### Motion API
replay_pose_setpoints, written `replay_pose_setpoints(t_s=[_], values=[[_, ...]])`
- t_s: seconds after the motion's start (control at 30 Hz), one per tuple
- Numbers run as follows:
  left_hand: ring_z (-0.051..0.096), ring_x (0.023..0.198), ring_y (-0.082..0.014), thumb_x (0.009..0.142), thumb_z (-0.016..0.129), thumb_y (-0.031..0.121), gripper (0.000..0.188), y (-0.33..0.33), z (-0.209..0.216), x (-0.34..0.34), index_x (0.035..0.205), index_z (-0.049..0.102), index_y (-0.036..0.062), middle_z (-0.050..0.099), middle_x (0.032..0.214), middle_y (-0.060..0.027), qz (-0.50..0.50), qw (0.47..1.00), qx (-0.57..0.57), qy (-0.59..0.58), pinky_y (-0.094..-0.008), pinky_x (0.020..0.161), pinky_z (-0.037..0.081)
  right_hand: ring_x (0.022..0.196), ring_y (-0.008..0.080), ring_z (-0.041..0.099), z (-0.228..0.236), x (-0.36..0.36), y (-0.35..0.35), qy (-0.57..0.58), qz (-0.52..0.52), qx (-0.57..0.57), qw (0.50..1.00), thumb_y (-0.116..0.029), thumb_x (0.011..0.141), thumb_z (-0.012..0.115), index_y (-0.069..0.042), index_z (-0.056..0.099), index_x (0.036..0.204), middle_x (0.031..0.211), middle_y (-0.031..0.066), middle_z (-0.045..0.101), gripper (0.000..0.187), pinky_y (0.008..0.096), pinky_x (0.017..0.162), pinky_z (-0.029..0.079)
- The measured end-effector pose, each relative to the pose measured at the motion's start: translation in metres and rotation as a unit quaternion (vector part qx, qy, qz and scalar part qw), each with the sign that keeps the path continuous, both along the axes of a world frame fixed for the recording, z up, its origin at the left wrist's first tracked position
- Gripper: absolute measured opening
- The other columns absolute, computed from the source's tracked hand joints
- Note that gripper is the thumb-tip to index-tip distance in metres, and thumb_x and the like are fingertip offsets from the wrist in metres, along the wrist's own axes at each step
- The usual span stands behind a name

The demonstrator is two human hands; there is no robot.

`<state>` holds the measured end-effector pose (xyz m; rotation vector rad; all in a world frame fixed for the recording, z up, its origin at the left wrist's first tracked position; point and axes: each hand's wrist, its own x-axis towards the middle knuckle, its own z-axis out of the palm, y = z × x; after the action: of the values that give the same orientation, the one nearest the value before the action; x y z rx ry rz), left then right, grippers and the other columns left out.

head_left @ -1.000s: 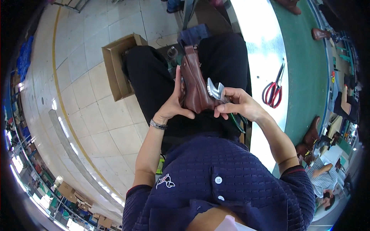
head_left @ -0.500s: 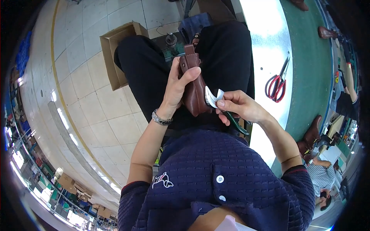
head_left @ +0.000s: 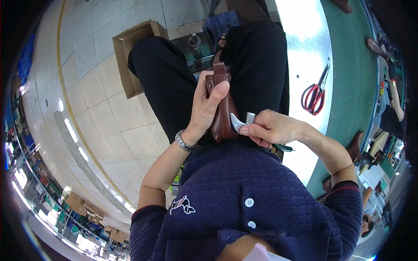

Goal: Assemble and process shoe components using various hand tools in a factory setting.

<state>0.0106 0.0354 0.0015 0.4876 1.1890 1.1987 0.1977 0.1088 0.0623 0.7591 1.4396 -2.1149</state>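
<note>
My left hand (head_left: 207, 106) is closed round a brown leather boot (head_left: 226, 111) between my thighs, thumb pressed on its upper part. A leather tab stands up at the boot's far end. My right hand (head_left: 271, 128) grips a pair of shoemaker's pincers (head_left: 236, 122) with a curved, bright metal head and dark green handles. The curved jaw touches or nearly touches the boot's right side; I cannot tell which. Most of the handle is hidden by my fingers, and its end sticks out below my palm.
Red-handled scissors (head_left: 313, 96) lie on the shiny metal bench strip (head_left: 300, 43) to my right, beside a green belt (head_left: 348, 69) carrying other brown boots (head_left: 355, 146). An open cardboard box (head_left: 124, 65) stands by my left knee. A metal machine part (head_left: 194, 42) rises between my knees.
The boot and my left hand have shifted slightly right and toward me. My right hand has turned, palm further down, swinging the pincers' handle end to the right.
</note>
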Motion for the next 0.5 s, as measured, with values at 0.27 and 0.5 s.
replay_pose_setpoints(t_s=[0.27, 0.5], values=[[0.048, 0.074, -0.006, 0.088, 0.067, 0.041, 0.04, -0.005, -0.002, -0.003, 0.104, 0.05, 0.008, 0.051, 0.085, 0.0009, 0.027, 1.0, -0.002, 0.001, -0.0224, 0.067, 0.043, 0.041, 0.021, 0.054, 0.019, -0.023, 0.009, -0.016, 0.16, 0.201, 0.966, -0.046, 0.101, 0.042, 0.0, 0.061, 0.061, 0.049, 0.0104, 0.055, 0.064, 0.0324, 0.046, 0.044], [0.048, 0.071, -0.0055, 0.089, 0.066, 0.041, 0.038, 0.009, -0.007, -0.008, 0.101, 0.052, 0.0075, 0.052, 0.084, 0.0014, 0.058, 0.998, -0.022, -0.006, -0.0215, 0.065, 0.042, 0.041, 0.0276, 0.055, 0.012, -0.023, -0.029, -0.041, -0.051, 0.22, 0.973, -0.04, 0.1, 0.048, 0.002, 0.063, 0.06, 0.048, 0.0149, 0.055, 0.06, 0.037, 0.045, 0.044]])
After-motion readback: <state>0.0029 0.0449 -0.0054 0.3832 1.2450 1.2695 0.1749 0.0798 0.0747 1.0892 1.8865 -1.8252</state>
